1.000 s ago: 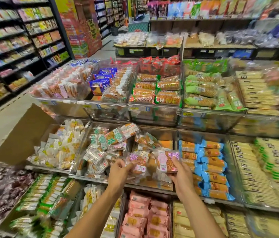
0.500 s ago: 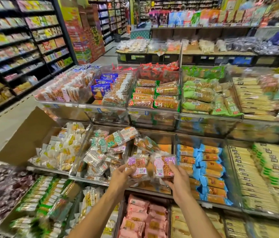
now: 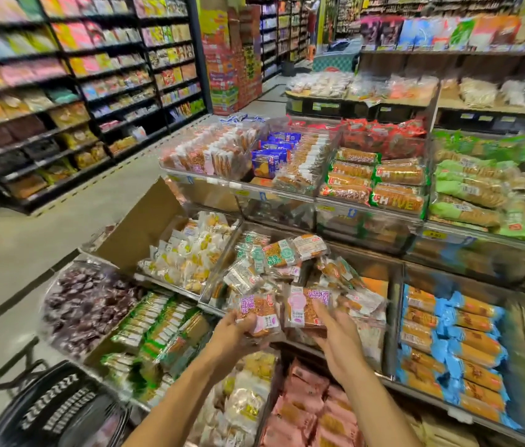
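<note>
I stand at a tiered snack display in a shop. My left hand [image 3: 233, 330] grips a clear snack packet with a purple and pink label [image 3: 259, 312]. Right beside it my right hand [image 3: 335, 333] holds a second packet with a pink label [image 3: 307, 306]. Both packets are lifted just above the front edge of the middle bin [image 3: 380, 285], which holds several similar wrapped snacks.
A black shopping basket [image 3: 61, 411] sits low at the left. A cardboard flap [image 3: 145, 227] stands beside the bin of yellow-white packets [image 3: 190, 253]. Blue-ended rolls [image 3: 454, 340] fill the bin on the right. Upper bins [image 3: 393, 185] hold long biscuit packs. An aisle floor [image 3: 45, 240] runs left.
Both hands have pulled the two packets back toward me and closer together. The view has swung to the left, bringing the basket and the aisle into sight.
</note>
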The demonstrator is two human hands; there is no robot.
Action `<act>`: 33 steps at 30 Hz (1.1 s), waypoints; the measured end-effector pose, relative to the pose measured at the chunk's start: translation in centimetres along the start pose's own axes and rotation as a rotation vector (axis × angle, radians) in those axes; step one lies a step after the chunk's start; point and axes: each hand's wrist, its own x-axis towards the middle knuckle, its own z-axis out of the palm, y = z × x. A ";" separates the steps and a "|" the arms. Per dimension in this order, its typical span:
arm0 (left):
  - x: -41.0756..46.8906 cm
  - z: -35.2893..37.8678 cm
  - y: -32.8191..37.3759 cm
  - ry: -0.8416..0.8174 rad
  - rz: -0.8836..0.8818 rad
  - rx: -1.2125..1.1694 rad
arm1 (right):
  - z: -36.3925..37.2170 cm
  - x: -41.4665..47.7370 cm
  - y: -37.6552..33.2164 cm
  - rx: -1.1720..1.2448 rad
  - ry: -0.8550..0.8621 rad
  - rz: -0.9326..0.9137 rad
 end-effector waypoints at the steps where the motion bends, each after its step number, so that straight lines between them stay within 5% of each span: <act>1: -0.5 -1.5 0.3 -0.009 0.027 0.016 | 1.2 -0.1 0.4 -0.025 -0.027 0.010; 15: -8.6 -26.1 0.8 0.242 0.103 -0.173 | 23.0 -3.2 10.4 -0.245 -0.211 0.185; 33: -18.8 -49.8 -2.7 0.640 0.151 -0.426 | 48.1 -8.2 25.1 -0.562 -0.734 0.326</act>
